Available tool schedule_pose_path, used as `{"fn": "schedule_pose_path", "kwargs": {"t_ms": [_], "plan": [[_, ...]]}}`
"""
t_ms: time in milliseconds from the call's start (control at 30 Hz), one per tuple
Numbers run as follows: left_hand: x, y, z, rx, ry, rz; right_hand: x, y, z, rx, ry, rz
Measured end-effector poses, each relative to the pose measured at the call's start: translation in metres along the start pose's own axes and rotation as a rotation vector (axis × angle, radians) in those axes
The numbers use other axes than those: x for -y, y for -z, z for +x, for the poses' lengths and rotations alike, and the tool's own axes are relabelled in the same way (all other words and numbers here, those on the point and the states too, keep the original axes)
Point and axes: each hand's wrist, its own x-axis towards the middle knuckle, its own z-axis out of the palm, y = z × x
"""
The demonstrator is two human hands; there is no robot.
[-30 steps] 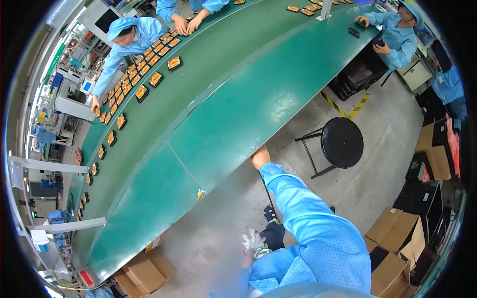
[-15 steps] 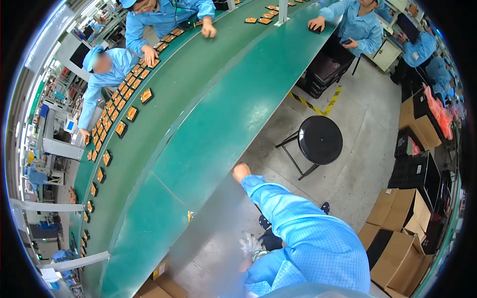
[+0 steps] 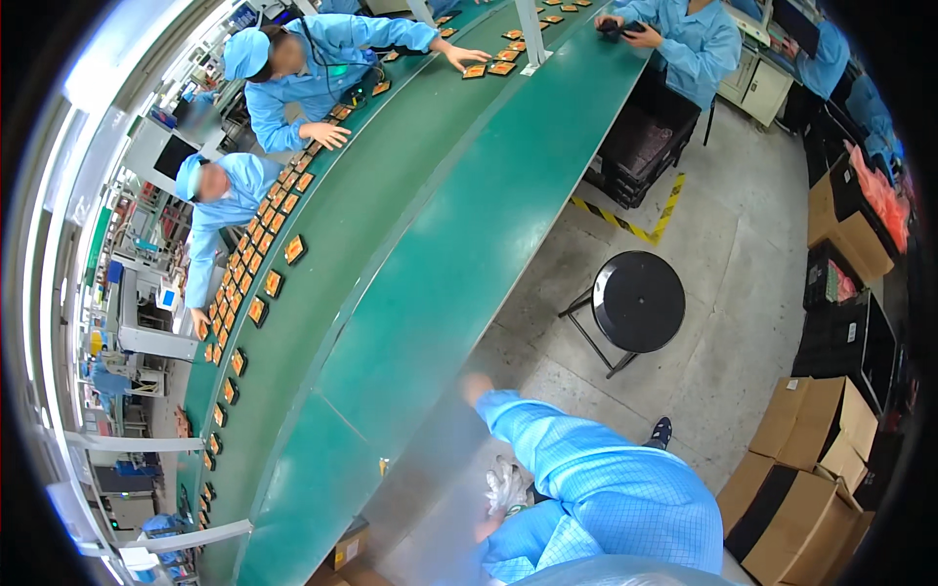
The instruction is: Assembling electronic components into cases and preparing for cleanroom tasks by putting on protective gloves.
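Note:
My right hand (image 3: 477, 389) is by the near edge of the green worktop (image 3: 420, 303), at the end of a blue checked sleeve. Haze blurs its fingers, and I cannot tell whether it touches the edge. Lower down, my left hand (image 3: 490, 525) is mostly hidden by haze and the sleeve. Beside it is a crumpled clear plastic bag (image 3: 508, 484); whether the hand holds it I cannot make out. Beyond the worktop, small flat black pieces with orange tops (image 3: 295, 249) lie on the curved green conveyor belt (image 3: 352, 225), several packed in rows along the far side.
A round black stool (image 3: 639, 301) stands on the grey floor to the right. Black crates (image 3: 645, 146) are stacked under the worktop. Open cardboard boxes (image 3: 791, 518) line the right side. Two co-workers (image 3: 322, 88) reach over the belt; another (image 3: 684, 44) holds a dark object.
My view has shifted, and my right hand appears lower and hazier. The co-worker at top left has spread both hands over the belt. The one at top right has brought both hands together.

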Motion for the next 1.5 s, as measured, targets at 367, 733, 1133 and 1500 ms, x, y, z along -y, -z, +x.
{"fn": "schedule_pose_path", "kwargs": {"t_ms": [367,733,1133,1500], "plan": [[-0.164,-0.03,0.065,0.028,-0.248,0.053,-0.414,0.066,-0.242,-0.391,-1.046,0.588],[-0.423,-0.235,0.195,0.315,-0.539,0.673,-0.55,0.199,-0.273,-0.574,-1.289,0.97],[-0.489,-0.294,0.351,0.519,-0.347,0.019,-0.512,0.185,-0.098,-0.424,-1.186,1.14],[-0.562,-0.183,0.36,0.218,-1.481,0.511,-0.403,0.184,0.089,-0.018,-0.72,0.865]]}}
